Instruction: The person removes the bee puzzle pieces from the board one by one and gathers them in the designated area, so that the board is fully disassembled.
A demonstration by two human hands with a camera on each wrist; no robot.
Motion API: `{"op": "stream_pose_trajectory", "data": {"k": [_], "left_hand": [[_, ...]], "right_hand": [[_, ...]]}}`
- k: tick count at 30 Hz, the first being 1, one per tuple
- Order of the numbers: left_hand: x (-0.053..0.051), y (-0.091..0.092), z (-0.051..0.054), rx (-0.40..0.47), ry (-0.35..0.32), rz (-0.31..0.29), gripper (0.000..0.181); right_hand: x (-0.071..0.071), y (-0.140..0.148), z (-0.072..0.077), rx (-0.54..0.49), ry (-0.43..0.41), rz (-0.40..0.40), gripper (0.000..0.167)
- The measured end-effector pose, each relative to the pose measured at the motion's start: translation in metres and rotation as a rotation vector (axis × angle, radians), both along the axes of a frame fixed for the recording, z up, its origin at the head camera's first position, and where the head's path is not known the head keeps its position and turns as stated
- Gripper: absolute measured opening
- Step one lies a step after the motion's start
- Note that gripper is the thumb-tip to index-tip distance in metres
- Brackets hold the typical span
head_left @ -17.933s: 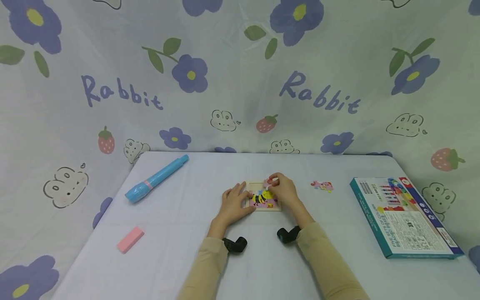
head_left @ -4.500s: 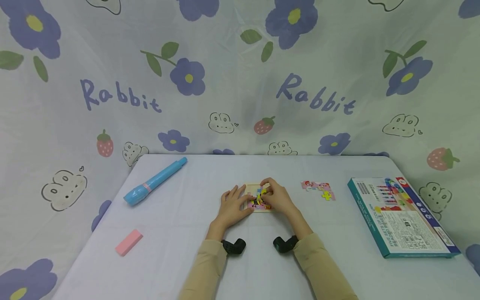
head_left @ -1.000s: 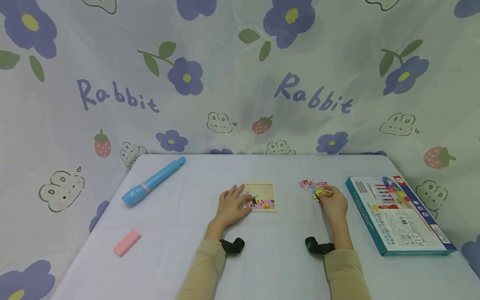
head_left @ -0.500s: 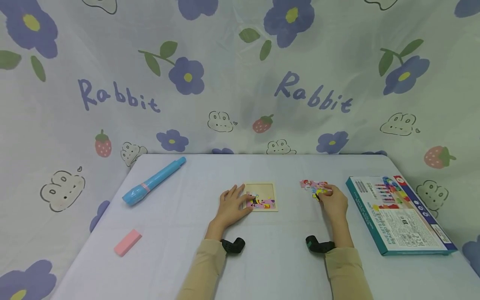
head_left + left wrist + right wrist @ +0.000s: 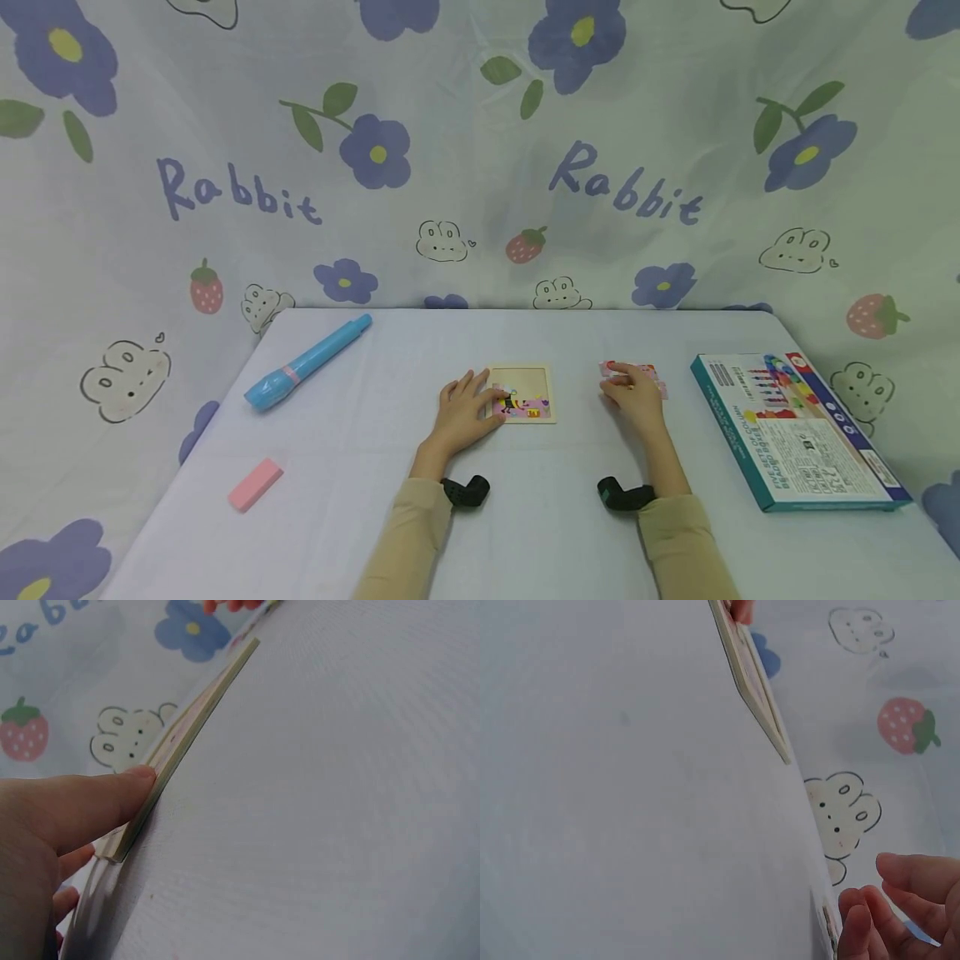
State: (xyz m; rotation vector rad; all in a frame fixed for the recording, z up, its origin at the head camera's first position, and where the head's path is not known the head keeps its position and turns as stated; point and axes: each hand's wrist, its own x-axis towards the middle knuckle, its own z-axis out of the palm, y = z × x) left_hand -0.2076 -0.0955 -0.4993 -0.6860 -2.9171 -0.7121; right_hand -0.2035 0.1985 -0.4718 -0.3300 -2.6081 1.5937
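Note:
A small square wooden puzzle tray lies mid-table in the head view. Some jigsaw pieces fill its lower part, and its upper part is bare. My left hand rests on its left side; in the left wrist view the thumb presses on the rim. To the right, loose pink jigsaw pieces lie on the cloth. My right hand is right over them, fingers bent and thumb apart from the index finger. No piece shows between the fingertips in the right wrist view. This hand covers some pieces.
A teal-edged box lies at the right side of the table. A blue pen-shaped tube is at the back left, and a pink block nearer the front left. Behind the table hangs a patterned curtain.
Pieces have gone from the tray to the loose group at right. In the last half second my right hand let go of a yellow piece there and shifted left; my left hand stayed.

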Motion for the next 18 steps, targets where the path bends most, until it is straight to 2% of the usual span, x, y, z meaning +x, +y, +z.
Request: {"op": "stream_pose_trajectory", "data": {"k": [3, 9, 18], "left_hand": [[0.0, 0.0, 0.0, 0.008, -0.003, -0.001, 0.036], [0.0, 0.0, -0.001, 0.008, -0.001, 0.0, 0.035], [0.0, 0.0, -0.001, 0.013, 0.001, 0.001, 0.035]], "right_hand": [[-0.003, -0.01, -0.001, -0.044, -0.014, 0.031, 0.04], [-0.006, -0.029, -0.001, -0.049, -0.04, 0.061, 0.039], [-0.007, -0.054, 0.002, -0.059, -0.019, 0.097, 0.037]]}}
